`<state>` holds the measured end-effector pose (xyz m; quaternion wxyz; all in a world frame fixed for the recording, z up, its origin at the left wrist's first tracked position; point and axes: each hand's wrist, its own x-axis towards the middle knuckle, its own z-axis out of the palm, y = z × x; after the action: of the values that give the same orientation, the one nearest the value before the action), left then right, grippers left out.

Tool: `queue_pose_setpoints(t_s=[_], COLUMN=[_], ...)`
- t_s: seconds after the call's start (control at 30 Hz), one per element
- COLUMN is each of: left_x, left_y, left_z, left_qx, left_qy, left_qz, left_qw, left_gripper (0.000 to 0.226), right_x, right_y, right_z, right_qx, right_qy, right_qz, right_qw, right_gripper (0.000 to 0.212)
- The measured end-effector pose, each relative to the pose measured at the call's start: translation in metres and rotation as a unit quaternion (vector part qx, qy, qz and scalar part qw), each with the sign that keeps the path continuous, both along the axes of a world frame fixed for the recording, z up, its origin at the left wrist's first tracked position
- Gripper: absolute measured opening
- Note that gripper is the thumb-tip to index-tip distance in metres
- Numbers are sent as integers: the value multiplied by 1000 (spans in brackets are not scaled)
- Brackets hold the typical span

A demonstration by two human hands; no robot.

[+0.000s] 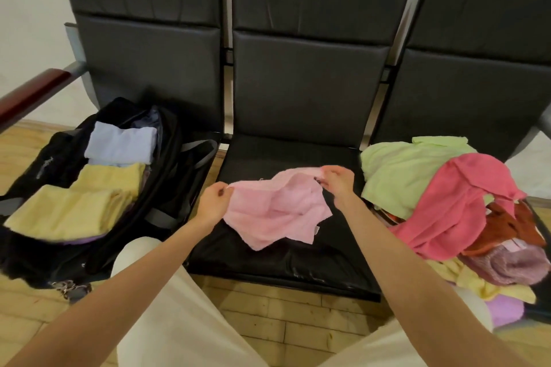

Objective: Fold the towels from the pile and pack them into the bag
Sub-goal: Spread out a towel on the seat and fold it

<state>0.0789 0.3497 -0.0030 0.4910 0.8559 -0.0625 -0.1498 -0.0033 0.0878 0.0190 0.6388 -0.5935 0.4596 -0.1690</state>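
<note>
A light pink towel (277,211) hangs crumpled over the middle black seat (268,259). My left hand (212,202) pinches its left top edge, and my right hand (337,180) pinches its right top edge. On the left seat lies an open black bag (167,188) holding folded yellow towels (74,208) and a folded pale blue towel (122,143). The pile of unfolded towels (447,202) covers the right seat, with a light green one (396,170) and a hot pink one (456,205) on top.
The three black seats share tall padded backrests (310,39). A dark red armrest (29,92) juts out at far left. Keys (70,287) lie by the bag's front edge. My knees in pale trousers (179,307) sit over the wooden floor.
</note>
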Motion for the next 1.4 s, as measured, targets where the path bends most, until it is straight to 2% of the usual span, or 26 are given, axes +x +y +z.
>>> queue_pose_setpoints(t_s=[0.07,0.13,0.27,0.37,0.47,0.73,0.9,0.97,1.03,1.1,1.23,1.3,1.4], left_x=[1,0,-4,-2,3,4,4,2,-1,-4,-6,-7,-8], left_y=[6,9,12,16,17,14,17,22,28,34,45,48,50], left_z=[-15,-25,-24,-21,-21,-22,-22,-22,-19,-15,1,14,28], left_qx=[34,20,-63,-76,-60,-31,1,15,15,13,18,4,-11], left_qy=[42,90,116,61,40,26,49,76,110,134,174,197,191], left_qz=[2,32,114,85,77,38,17,-11,-41,-57,-98,-134,-151], left_qw=[999,995,985,992,994,998,999,997,993,989,980,971,970], left_gripper=[13,15,18,13,14,19,19,17,18,21,21,25,34], right_x=[-18,-37,-64,-74,-75,-63,-51,-49,-49,-50,-54,-57,-65], right_y=[1,7,18,24,25,27,27,30,35,38,35,31,25], right_z=[-37,-66,-88,-92,-106,-126,-120,-122,-124,-123,-114,-105,-80], right_qx=[-74,-82,-180,-263,-293,-315,-347,-365,-374,-376,-377,-386,-416], right_qy=[133,192,187,186,220,288,330,334,339,330,308,278,186], right_qz=[53,101,207,307,396,435,495,498,488,467,453,405,273], right_qw=[987,973,943,895,842,793,725,712,712,729,747,781,847], right_gripper=[14,14,20,20,18,25,16,17,14,5,7,5,10])
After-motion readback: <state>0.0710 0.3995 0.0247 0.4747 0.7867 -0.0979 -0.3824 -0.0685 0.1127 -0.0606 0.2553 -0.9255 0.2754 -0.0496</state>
